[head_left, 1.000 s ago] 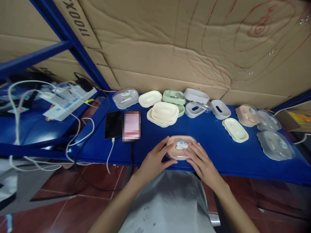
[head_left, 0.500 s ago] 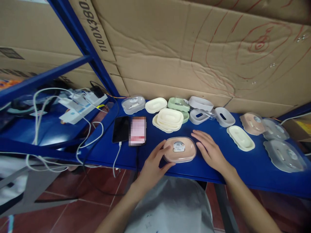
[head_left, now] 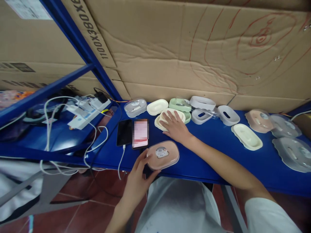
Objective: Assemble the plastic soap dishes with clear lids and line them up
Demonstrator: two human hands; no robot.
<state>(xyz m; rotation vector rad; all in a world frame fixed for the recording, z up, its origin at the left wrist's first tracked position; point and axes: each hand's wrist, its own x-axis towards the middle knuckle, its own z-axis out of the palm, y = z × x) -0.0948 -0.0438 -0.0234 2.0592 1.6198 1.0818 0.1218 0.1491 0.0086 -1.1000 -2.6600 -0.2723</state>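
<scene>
Head view: my left hand grips the left end of a pink lidded soap box between thumb and fingers, by the front edge of the bench. My right hand, fingers spread wide, covers a stack of cream soap trays nearer the back edge. Two phones lie left of the stack.

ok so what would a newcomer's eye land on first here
Probably the left hand, gripping a peach lidded soap dish near the front edge of the blue table, and the right hand, spread over stacked cream trays farther back. Next, perhaps the red rings drawn on the cardboard at upper right.
</scene>
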